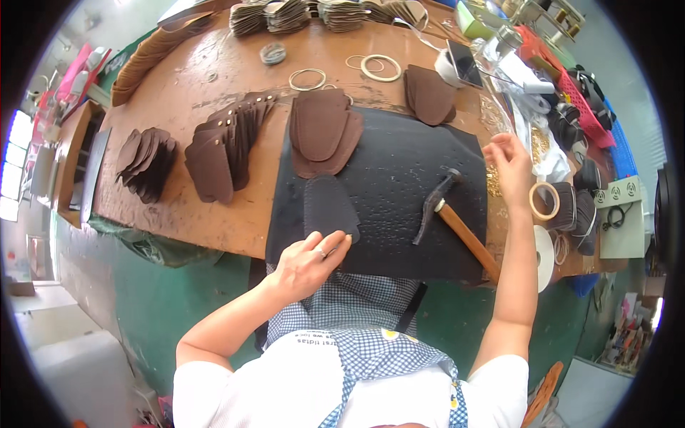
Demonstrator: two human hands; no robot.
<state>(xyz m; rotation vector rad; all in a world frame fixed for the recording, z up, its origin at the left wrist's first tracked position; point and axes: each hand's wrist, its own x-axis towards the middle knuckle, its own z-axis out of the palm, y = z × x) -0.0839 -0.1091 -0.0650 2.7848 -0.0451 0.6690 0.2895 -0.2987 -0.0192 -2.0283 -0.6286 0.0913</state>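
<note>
My left hand [307,265] rests at the front of the black mat [399,157], its fingers closed on the lower edge of a dark leather piece [330,208]. Over the right side of the mat, my right hand [512,167] has thumb and fingers drawn together in a pinch beside small gold metal bits [494,182]. Whatever lies between those fingertips is too small to make out. A hammer [464,235] with a wooden handle lies on the mat between my hands. Brown leather pieces [321,132] overlap at the mat's far left corner.
Stacked brown leather pieces [148,164] and a fanned row with metal studs [221,153] sit to the left. Another leather stack [428,96] lies behind the mat. Tape rings [381,68], a phone [464,64], a tape roll [545,200] and a pink basket [589,107] crowd the far and right sides.
</note>
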